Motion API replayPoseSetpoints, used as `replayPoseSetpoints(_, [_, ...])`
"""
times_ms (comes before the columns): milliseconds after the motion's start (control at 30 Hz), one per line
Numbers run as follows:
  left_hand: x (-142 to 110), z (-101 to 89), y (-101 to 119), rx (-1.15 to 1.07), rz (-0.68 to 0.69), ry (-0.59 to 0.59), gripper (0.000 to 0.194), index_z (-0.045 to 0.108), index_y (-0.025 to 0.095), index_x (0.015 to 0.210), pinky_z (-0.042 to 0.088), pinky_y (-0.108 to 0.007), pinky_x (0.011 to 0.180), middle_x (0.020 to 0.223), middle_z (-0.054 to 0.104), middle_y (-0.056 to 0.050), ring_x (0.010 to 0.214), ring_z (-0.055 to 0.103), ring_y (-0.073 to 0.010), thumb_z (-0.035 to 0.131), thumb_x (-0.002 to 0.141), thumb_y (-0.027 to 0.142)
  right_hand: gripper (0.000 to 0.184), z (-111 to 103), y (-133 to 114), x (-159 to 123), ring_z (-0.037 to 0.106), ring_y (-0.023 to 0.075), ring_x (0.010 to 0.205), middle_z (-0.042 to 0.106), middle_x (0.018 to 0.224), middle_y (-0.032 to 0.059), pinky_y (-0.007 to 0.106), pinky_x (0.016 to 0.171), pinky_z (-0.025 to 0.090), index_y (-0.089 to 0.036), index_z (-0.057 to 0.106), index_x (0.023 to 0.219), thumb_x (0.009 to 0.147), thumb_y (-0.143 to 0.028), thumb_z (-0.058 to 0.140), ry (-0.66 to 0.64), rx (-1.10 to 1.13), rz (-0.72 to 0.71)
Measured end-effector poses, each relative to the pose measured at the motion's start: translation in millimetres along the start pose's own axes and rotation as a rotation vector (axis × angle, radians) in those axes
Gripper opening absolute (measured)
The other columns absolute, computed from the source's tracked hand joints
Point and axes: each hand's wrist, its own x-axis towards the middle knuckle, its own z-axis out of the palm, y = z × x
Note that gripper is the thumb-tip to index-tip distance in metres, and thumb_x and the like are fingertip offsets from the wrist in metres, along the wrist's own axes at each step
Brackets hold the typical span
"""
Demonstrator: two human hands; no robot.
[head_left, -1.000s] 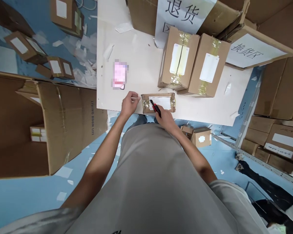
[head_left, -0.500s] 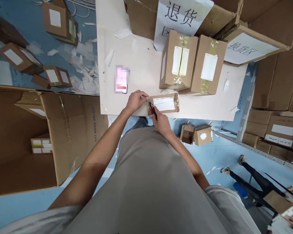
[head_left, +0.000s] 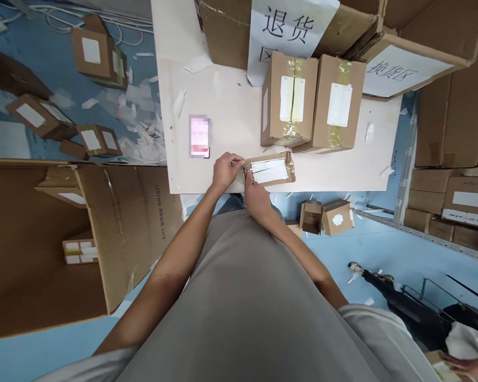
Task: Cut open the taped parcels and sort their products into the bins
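You're in a parcel-handling room: taped, labelled cartons (head_left: pixel 290 101) stand on your white table (head_left: pixel 231 95), paper signs (head_left: pixel 290 34) front open boxes (head_left: pixel 227 32), stacked cartons (head_left: pixel 468 196) fill a rack (head_left: pixel 405 170), and paper scraps (head_left: pixel 139 127) litter the blue floor (head_left: pixel 322 254).

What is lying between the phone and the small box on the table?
The head view shows the left hand there, close to the small box; bare table shows between phone and hand.
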Motion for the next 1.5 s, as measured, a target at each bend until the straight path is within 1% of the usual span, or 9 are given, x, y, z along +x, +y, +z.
replayPoseSetpoints(200, [-4,7.8,7,0.027,-0.002,0.064,0.016,0.085,0.022,0.105,0.059,-0.042,0.094,0.115,0.081,-0.009,0.089,0.072,-0.0255,0.07,0.103,0.028,0.071,-3,6,-28,0.085,0.0336,0.127,0.082,0.134,0.0342,0.043,0.103,0.069,0.001,0.036,0.183,0.112,0.0,0.033,-0.174,-0.053,-0.008])
replayPoseSetpoints(367, [-7,7.9,5,0.021,0.023,0.084,0.019,0.086,0.023,0.109,0.061,-0.041,0.094,0.113,0.081,-0.008,0.087,0.071,-0.0245,0.07,0.103,0.031,0.075,-11,19,-37,0.084,0.0377,0.127,0.082,0.135,0.0342,0.048,0.099,0.069,-0.002,0.036,0.184,0.11,-0.003,0.034,-0.172,-0.058,-0.081])
replayPoseSetpoints(467, [-8,4.9,5,0.022,0.009,0.07,0.022,0.086,0.021,0.113,0.062,-0.042,0.097,0.115,0.08,-0.01,0.091,0.073,-0.0255,0.069,0.104,0.03,0.071,-25,44,-44,0.084,0.0394,0.123,0.084,0.135,0.0294,0.049,0.1,0.067,-0.009,0.036,0.185,0.115,-0.014,0.037,-0.131,-0.037,-0.077])
replayPoseSetpoints(567, [-14,6.4,13,0.059,0.032,0.109,0.028,0.084,0.02,0.127,0.059,-0.048,0.113,0.126,0.079,-0.014,0.115,0.074,-0.0317,0.065,0.108,0.03,0.068,-39,87,-47,0.085,0.0382,0.118,0.085,0.134,0.0257,0.047,0.101,0.064,-0.011,0.034,0.186,0.119,-0.022,0.037,-0.023,0.003,0.039])
replayPoseSetpoints(667, [-22,24.0,32,0.106,0.154,0.107,0.035,0.079,0.022,0.141,0.047,-0.057,0.131,0.145,0.074,-0.016,0.145,0.064,-0.0393,0.062,0.112,0.032,0.067,-46,130,-44,0.084,0.0386,0.117,0.085,0.134,0.0256,0.046,0.101,0.063,-0.009,0.035,0.185,0.119,-0.021,0.033,0.085,0.031,0.15])
replayPoseSetpoints(800, [-22,71.2,59,0.165,0.398,-0.155,0.039,0.076,0.026,0.147,0.036,-0.065,0.142,0.161,0.071,-0.015,0.167,0.051,-0.0394,0.056,0.114,0.032,0.069,-48,162,-32,0.082,0.0393,0.119,0.083,0.138,0.0255,0.047,0.103,0.062,-0.009,0.035,0.185,0.117,-0.02,0.032,0.113,0.056,0.172])
replayPoseSetpoints(1000, [0,118.4,59,0.227,0.48,-0.227,0.055,0.062,0.019,0.168,0.024,-0.069,0.149,0.181,0.055,-0.019,0.178,0.04,-0.0372,0.044,0.117,0.025,0.068,-51,166,-12,0.08,0.0367,0.124,0.081,0.142,0.0254,0.044,0.105,0.063,-0.011,0.034,0.186,0.118,-0.019,0.034,0.081,0.042,0.132])
replayPoseSetpoints(1367, [11,129.1,32,0.272,0.516,-0.187,0.056,0.058,0.023,0.171,0.019,-0.068,0.15,0.186,0.05,-0.016,0.181,0.034,-0.0329,0.036,0.12,0.024,0.077,-53,156,4,0.082,0.0308,0.126,0.081,0.137,0.0259,0.039,0.105,0.064,-0.015,0.01,0.192,0.118,-0.012,0.033,-0.007,-0.043,0.162])
replayPoseSetpoints(1500, [13,127.9,32,0.257,0.498,-0.202,0.056,0.058,0.021,0.171,0.015,-0.069,0.151,0.186,0.049,-0.016,0.182,0.03,-0.0334,0.037,0.119,0.023,0.076,-50,155,-7,0.083,0.0308,0.127,0.082,0.132,0.0284,0.038,0.103,0.065,-0.009,0.018,0.19,0.117,-0.009,0.037,-0.068,-0.055,0.169])
